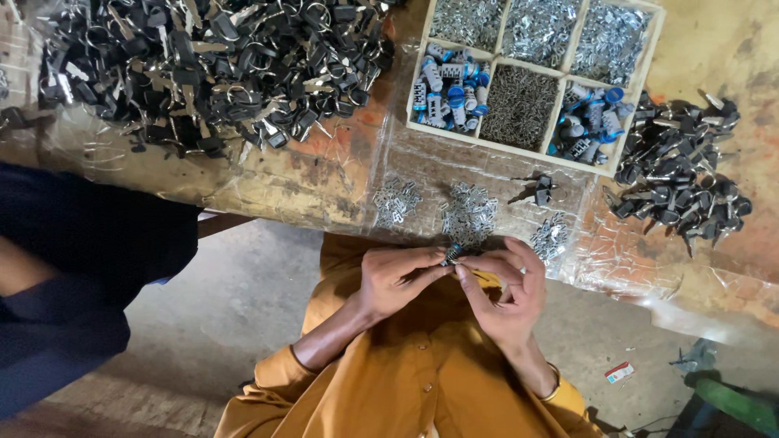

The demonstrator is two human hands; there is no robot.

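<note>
My left hand and my right hand meet just below the table's near edge, over my mustard-yellow shirt. Together they pinch a small blue and silver lock cylinder between the fingertips. Right above the hands, on clear plastic sheeting, lie three small heaps of shiny metal plates: one on the left, one in the middle and one on the right. A pair of black-headed keys lies beside the heaps.
A wooden divided tray holds blue-and-silver cylinders, springs and small metal parts. A big heap of black-headed keys covers the table's left part; a smaller heap lies at the right. A person in dark blue sits at the left.
</note>
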